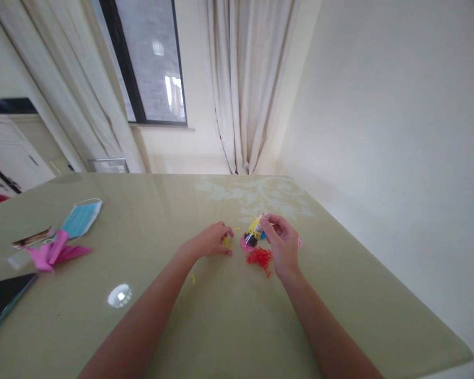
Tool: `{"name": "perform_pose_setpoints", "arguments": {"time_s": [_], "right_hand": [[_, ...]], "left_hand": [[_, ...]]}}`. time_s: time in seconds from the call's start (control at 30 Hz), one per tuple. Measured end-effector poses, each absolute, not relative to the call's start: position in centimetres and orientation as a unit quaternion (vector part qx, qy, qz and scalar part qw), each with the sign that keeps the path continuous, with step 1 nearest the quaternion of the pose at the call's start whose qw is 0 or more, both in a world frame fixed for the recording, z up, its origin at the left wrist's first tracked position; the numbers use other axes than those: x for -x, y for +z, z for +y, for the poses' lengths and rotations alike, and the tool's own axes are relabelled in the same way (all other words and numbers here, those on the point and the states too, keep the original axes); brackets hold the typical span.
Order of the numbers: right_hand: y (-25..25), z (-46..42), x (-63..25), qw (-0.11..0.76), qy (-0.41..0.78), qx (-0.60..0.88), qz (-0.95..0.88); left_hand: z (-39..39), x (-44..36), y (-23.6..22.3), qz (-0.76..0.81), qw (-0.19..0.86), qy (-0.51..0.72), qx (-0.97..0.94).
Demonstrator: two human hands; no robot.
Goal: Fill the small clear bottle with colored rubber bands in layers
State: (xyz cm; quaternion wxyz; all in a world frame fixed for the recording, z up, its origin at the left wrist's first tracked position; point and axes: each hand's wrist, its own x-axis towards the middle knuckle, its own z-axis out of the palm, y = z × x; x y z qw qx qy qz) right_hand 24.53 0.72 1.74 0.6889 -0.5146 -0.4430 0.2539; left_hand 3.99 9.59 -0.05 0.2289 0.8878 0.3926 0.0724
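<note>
My left hand [214,240] is low over the table, thumb and fingertips apart and curved around a few small yellow pieces [226,242]. In my right hand [283,243], a small clear plastic bag [256,228] is pinched between thumb and fingers. Yellow bits show in or behind the tilted bag, with a black cluster [250,240] at its lower end. Pink pieces [244,245] lie around that end, and a blue bit [263,235] shows near my right fingers. A loose heap of small red pieces [260,258] lies just left of my right wrist. Their exact kind is too small to tell.
Stray yellow bits [193,278] lie by my left forearm. To the left are a blue face mask [81,218], a pink folded item [55,253], a brown strip [32,238] and a dark phone [6,297]. A wall [398,131] borders the glossy table [237,326] on the right.
</note>
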Motion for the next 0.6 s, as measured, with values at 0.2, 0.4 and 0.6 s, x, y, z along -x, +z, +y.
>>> {"name": "perform_pose_setpoints", "arguments": {"time_s": [0.2,0.4,0.6], "right_hand": [[1.6,0.7,-24.5,0.687,0.275,0.509,-0.439],[1.5,0.5,-24.0,0.667,0.28,0.511,-0.465],[1.3,0.2,-23.2,0.627,0.265,0.524,-0.512]], "left_hand": [[9.5,-4.9,-0.6,0.388,0.224,0.108,-0.887],[8.9,-5.6,-0.5,0.393,0.207,0.135,-0.886],[9.7,-4.7,1.4,0.416,0.231,0.205,-0.855]]}}
